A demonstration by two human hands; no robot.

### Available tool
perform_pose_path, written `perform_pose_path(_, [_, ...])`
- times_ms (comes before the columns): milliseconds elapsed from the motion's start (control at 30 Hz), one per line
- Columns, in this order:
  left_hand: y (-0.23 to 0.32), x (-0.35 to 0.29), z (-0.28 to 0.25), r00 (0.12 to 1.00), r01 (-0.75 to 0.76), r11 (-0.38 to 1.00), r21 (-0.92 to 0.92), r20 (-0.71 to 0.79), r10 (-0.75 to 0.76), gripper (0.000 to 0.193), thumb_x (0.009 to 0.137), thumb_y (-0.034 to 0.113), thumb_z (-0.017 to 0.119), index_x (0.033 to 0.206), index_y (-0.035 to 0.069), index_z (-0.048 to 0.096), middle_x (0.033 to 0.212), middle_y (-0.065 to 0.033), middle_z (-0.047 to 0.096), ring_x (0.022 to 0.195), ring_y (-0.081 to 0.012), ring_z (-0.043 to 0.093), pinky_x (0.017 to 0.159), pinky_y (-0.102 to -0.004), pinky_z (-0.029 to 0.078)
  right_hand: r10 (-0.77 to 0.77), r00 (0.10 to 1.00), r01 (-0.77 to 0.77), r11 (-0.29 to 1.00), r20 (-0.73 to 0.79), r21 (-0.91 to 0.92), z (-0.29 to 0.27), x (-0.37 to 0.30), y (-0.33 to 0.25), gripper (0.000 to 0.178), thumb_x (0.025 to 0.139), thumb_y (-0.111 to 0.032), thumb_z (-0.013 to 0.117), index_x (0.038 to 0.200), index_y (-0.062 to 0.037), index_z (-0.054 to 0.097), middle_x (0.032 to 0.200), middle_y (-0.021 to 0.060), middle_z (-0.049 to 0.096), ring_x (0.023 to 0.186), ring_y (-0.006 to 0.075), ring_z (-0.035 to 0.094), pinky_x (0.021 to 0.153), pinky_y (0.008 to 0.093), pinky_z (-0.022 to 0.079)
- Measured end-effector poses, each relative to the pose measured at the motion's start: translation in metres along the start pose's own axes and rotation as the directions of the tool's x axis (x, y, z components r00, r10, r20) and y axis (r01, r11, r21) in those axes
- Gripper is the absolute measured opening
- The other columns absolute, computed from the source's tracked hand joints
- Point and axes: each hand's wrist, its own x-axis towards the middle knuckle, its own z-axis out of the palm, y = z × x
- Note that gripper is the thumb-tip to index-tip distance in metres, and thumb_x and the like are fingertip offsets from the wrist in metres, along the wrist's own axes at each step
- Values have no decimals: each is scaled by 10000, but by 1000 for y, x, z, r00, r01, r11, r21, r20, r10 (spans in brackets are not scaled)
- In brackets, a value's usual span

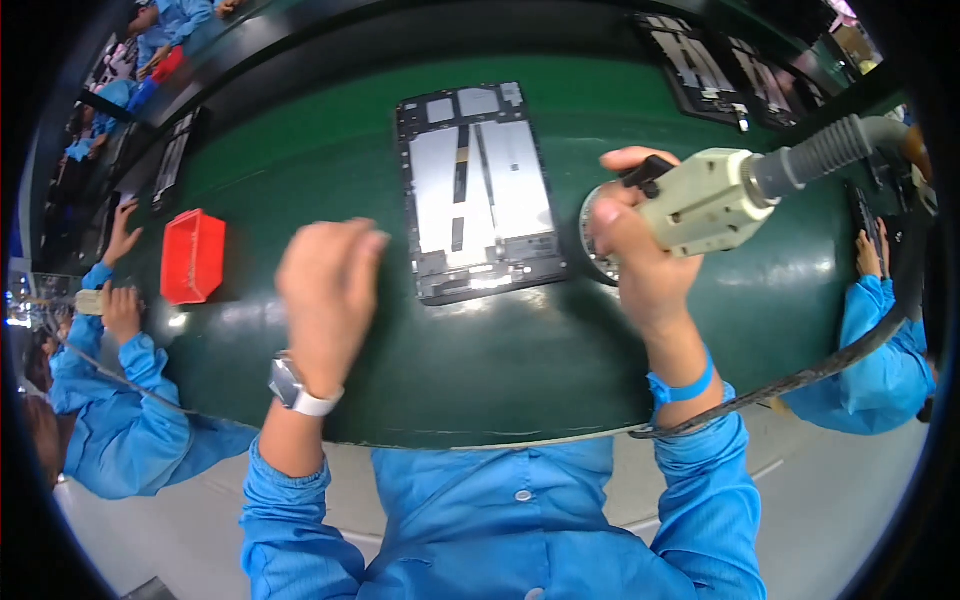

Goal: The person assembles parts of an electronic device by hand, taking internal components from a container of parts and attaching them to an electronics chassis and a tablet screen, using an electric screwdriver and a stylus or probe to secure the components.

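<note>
In front of me on the green table point(450, 380) lies an opened tablet body point(480, 190), with silver panels, a black frame and dark strips. My left hand point(325, 290), with a watch point(290, 385) on its wrist, is to the left of the tablet, apart from it. Its fingers are curled in, and whatever they may hold is hidden. On the tablet's right, my right hand point(640, 245) grips a cream-coloured electric screwdriver point(705, 205) with a ribbed grey cable sleeve. Beneath that hand shows part of a round dish point(588, 228); its contents are hard to make out.
A red plastic bin point(193, 257) stands at the left. More tablet bodies point(690, 65) lie at the far right, another point(175, 160) at the far left. A thick dark cable point(850, 350) runs across my right forearm. Co-workers in blue sleeves point(130, 400) sit on both sides.
</note>
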Motion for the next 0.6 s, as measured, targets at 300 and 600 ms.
perform_pose_path(300, [-63,-42,-37,871,447,894,-4,230,-434,125,881,34,692,953,-68,678,831,-143,621,692,-240,607,651,-326,494,-70,997,70,998,-17,-9,8,4,-2,371,814,74,718,1146,0,571,939,20,617,699,24,521,635,197,453])
perform_pose_path(600, [-42,-45,-37,891,275,958,77,354,-285,86,877,-46,596,953,-38,556,900,-172,555,873,-353,538,811,-420,454,-50,999,50,999,-11,15,7,7,-6,337,827,46,709,1141,11,595,802,-17,580,655,33,512,596,197,427])
